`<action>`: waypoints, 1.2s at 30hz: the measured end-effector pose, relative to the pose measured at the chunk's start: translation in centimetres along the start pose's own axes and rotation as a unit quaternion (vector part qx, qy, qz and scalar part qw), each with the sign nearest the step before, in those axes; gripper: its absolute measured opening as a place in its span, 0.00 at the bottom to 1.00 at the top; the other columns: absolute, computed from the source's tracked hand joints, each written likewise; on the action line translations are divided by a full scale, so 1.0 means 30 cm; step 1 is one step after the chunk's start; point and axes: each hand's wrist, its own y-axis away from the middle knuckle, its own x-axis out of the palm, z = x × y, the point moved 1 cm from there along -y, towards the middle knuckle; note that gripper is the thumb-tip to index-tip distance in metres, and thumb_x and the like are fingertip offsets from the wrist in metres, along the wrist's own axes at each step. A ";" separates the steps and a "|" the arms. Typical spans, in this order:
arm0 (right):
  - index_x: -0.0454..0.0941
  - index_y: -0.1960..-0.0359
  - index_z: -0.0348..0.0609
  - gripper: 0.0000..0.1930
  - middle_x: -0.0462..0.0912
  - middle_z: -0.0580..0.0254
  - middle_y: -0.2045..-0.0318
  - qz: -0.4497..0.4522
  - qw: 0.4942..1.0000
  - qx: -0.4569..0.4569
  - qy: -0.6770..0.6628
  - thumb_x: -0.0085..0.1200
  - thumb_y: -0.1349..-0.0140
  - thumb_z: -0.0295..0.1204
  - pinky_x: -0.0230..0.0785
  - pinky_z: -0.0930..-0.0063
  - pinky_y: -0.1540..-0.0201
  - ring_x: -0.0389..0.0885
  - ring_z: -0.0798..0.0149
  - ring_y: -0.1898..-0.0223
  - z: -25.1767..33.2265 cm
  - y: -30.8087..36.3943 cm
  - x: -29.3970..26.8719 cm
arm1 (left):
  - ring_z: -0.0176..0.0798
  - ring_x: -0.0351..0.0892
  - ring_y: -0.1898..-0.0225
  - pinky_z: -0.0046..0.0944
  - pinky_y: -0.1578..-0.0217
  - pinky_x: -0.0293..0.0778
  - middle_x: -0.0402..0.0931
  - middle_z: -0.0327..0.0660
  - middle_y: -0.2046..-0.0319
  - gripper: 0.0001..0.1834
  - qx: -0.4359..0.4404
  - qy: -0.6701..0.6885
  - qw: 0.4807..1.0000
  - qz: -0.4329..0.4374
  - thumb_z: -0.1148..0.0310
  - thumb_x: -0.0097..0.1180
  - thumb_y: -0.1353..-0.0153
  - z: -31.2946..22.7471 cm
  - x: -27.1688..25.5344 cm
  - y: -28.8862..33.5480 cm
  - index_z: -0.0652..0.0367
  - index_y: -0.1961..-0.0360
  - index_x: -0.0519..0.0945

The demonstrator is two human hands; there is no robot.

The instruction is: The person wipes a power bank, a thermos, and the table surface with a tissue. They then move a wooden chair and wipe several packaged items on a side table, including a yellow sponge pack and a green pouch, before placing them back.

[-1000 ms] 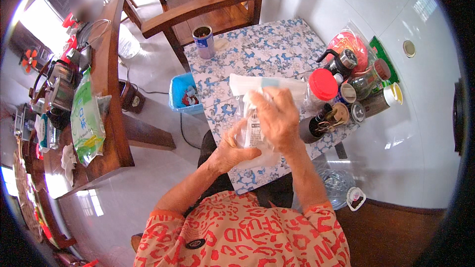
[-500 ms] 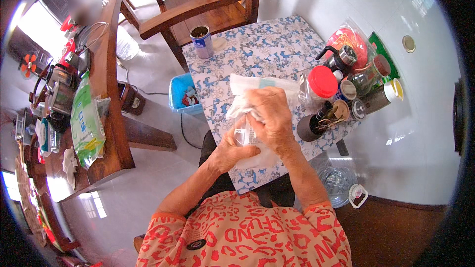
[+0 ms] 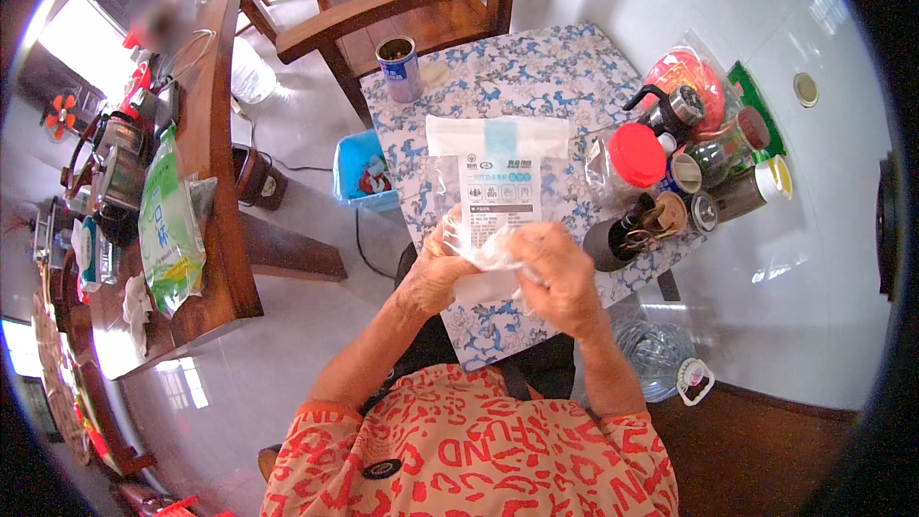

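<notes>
Over the table my left hand (image 3: 433, 273) is closed on the lower left edge of a clear plastic packet (image 3: 498, 193) with a printed white label and small pictures. My right hand (image 3: 560, 280) is closed on a crumpled, thin white sheet (image 3: 490, 251), which lies against the packet's lower end; whether it is cloth or tissue I cannot tell. Behind the packet's top, a flat white package (image 3: 450, 136) with a pale blue patch rests on the flowered tabletop (image 3: 536, 67). Some of my fingertips are hidden behind the packet and the sheet.
At the table's right stand a red-lidded jar (image 3: 637, 155), a dark cup with utensils (image 3: 613, 244) and several bottles. An open blue-and-white can (image 3: 398, 69) stands far left. Below the left edge is a blue bin (image 3: 362, 172); a large water bottle (image 3: 656, 364) sits lower right.
My right hand has moved down and to the right with the white sheet, away from the packet's upper part. The packet's printed label now shows; my left hand still grips its edge.
</notes>
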 end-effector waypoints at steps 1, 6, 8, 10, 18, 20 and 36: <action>0.77 0.53 0.43 0.27 0.76 0.55 0.59 -0.043 0.999 0.010 0.022 0.56 0.60 0.13 0.70 0.63 0.57 0.75 0.54 0.58 0.004 -0.012 -0.002 | 0.36 0.72 0.47 0.38 0.48 0.71 0.71 0.40 0.47 0.36 -0.013 0.017 1.000 -0.004 0.70 0.62 0.46 -0.003 0.007 0.008 0.54 0.37 0.62; 0.76 0.53 0.44 0.23 0.75 0.54 0.59 -0.088 0.986 -0.022 0.140 0.56 0.55 0.18 0.70 0.61 0.58 0.73 0.51 0.58 0.035 -0.107 0.052 | 0.37 0.71 0.46 0.41 0.47 0.69 0.70 0.38 0.46 0.26 -0.006 0.169 0.986 0.009 0.47 0.36 0.31 0.014 0.030 -0.017 0.51 0.40 0.64; 0.78 0.54 0.45 0.20 0.74 0.56 0.57 -0.056 0.983 -0.050 0.166 0.56 0.54 0.21 0.70 0.64 0.58 0.72 0.53 0.59 0.045 -0.095 0.076 | 0.37 0.73 0.49 0.40 0.50 0.71 0.71 0.39 0.48 0.26 -0.025 0.177 0.984 -0.019 0.46 0.35 0.31 0.000 0.049 -0.025 0.51 0.41 0.65; 0.79 0.56 0.45 0.19 0.74 0.57 0.57 -0.035 0.979 -0.053 0.192 0.56 0.53 0.23 0.71 0.65 0.59 0.72 0.54 0.59 0.060 -0.075 0.088 | 0.37 0.73 0.50 0.40 0.50 0.72 0.72 0.39 0.49 0.27 -0.023 0.158 0.987 -0.036 0.45 0.36 0.32 -0.012 0.054 -0.027 0.51 0.41 0.65; 0.80 0.59 0.44 0.19 0.73 0.63 0.57 0.115 0.959 -0.110 0.235 0.57 0.58 0.22 0.71 0.71 0.61 0.70 0.59 0.60 0.113 -0.004 0.068 | 0.44 0.72 0.47 0.44 0.47 0.70 0.71 0.46 0.47 0.31 -0.007 0.124 0.991 -0.042 0.44 0.36 0.32 0.001 0.057 -0.023 0.56 0.39 0.63; 0.79 0.60 0.43 0.18 0.73 0.60 0.58 0.151 0.961 -0.104 0.209 0.56 0.57 0.24 0.72 0.70 0.60 0.71 0.57 0.60 0.121 0.021 0.050 | 0.47 0.71 0.46 0.47 0.45 0.69 0.70 0.48 0.46 0.31 -0.007 0.119 0.992 -0.039 0.45 0.35 0.32 -0.009 0.053 -0.020 0.58 0.39 0.63; 0.74 0.52 0.44 0.22 0.71 0.53 0.59 -0.012 0.983 0.029 0.180 0.58 0.52 0.22 0.72 0.65 0.59 0.74 0.51 0.59 0.082 0.037 0.082 | 0.43 0.73 0.49 0.44 0.51 0.74 0.71 0.44 0.48 0.25 0.053 0.135 0.988 -0.061 0.65 0.52 0.37 0.008 0.030 -0.056 0.55 0.40 0.63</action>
